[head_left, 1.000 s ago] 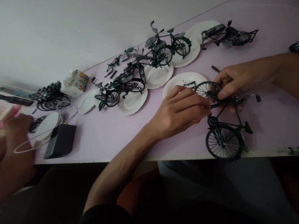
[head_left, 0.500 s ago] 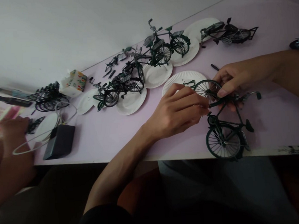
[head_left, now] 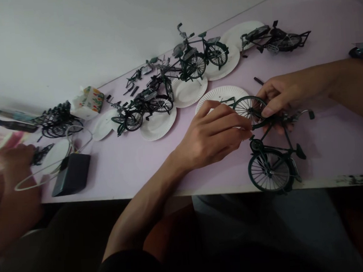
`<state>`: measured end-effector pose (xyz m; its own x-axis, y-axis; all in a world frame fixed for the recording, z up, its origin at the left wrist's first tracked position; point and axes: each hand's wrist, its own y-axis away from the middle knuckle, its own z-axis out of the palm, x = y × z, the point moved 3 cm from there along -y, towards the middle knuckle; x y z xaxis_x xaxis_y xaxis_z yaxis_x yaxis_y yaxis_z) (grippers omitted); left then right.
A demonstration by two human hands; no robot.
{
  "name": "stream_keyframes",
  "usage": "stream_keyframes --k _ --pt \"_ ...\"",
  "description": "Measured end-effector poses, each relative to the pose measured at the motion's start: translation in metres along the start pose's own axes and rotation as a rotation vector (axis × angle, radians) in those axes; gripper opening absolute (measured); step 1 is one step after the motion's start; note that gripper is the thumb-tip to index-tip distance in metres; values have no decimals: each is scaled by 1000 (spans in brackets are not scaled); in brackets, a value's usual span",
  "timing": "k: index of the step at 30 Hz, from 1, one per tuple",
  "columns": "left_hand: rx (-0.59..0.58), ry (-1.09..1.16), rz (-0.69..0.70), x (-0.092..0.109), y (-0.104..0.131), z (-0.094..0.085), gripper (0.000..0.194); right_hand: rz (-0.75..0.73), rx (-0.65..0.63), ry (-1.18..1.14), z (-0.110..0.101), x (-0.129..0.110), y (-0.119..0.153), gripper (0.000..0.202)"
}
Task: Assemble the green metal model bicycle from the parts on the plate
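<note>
A dark green model bicycle point(head_left: 271, 146) lies on the pink table point(head_left: 133, 160) near its front edge, in front of me. My right hand point(head_left: 279, 94) grips it at the front fork, by the front wheel point(head_left: 249, 108) and the handlebar point(head_left: 302, 113). My left hand point(head_left: 214, 135) comes in from the left, its fingertips pinched at the frame just below that wheel; whether a small part sits between them is hidden. The rear wheel point(head_left: 269, 172) rests close to the table edge.
A paper plate point(head_left: 216, 96) lies behind my hands, with more plates and several model bicycles point(head_left: 194, 58) in a row toward the wall. A black box point(head_left: 70, 175) with a white cable sits at left. Another person's hand point(head_left: 13, 158) works at the far left.
The view has shifted slightly; my hands and the bicycle sit a little higher and further left in the picture. The grip on the bicycle is the same. The other person's hand moved slightly.
</note>
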<state>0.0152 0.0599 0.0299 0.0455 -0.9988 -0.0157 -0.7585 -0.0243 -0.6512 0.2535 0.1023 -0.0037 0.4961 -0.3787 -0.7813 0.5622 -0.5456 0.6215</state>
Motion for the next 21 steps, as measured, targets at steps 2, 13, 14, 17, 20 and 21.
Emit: stream_keyframes --k 2,13,14,17,20,21 --pt "-2 1 3 0 0 0 5 1 -11 17 -1 1 0 22" --pt "-9 50 -11 -1 1 1 5 -31 -49 32 -3 2 -1 19" --pt "-13 56 -14 -1 1 1 5 -29 -52 33 -3 2 -1 19" --pt "-32 63 -8 -1 1 0 6 -34 -63 23 -3 1 -1 21" --pt "-44 52 3 0 0 -1 4 -27 -58 18 -1 -1 2 23" --pt "-46 43 3 0 -1 -1 4 -26 -52 22 -1 -1 2 23"
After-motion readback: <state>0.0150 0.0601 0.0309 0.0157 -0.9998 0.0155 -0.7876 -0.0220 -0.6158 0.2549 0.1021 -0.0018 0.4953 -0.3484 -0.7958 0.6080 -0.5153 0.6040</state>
